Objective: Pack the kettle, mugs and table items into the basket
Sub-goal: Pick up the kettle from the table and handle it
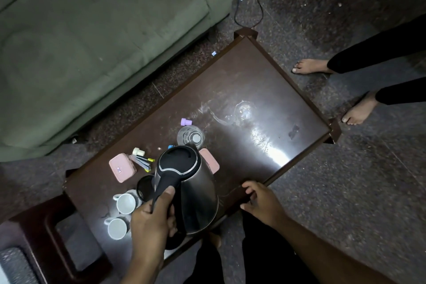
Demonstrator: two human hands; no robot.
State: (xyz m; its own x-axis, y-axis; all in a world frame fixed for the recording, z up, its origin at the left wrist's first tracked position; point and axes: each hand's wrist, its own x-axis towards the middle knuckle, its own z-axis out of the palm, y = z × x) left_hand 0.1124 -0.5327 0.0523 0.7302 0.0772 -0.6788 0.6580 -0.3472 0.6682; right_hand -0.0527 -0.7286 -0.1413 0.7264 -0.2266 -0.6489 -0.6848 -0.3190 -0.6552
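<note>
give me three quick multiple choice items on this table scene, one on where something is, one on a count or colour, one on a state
1. Where is the right hand?
A. on the table's near edge
B. on the kettle lid
C. inside a mug

2. How many white mugs stand on the table?
A. one
B. two
C. four

3. What is the state of the kettle?
A. lying on its side
B. held by its handle in the left hand
C. standing untouched on the floor

Answers:
1. A: its fingers rest over the table's edge.
2. B: one white mug and a second mug stand side by side.
3. B: the left hand grips the black handle, lid closed.
</note>
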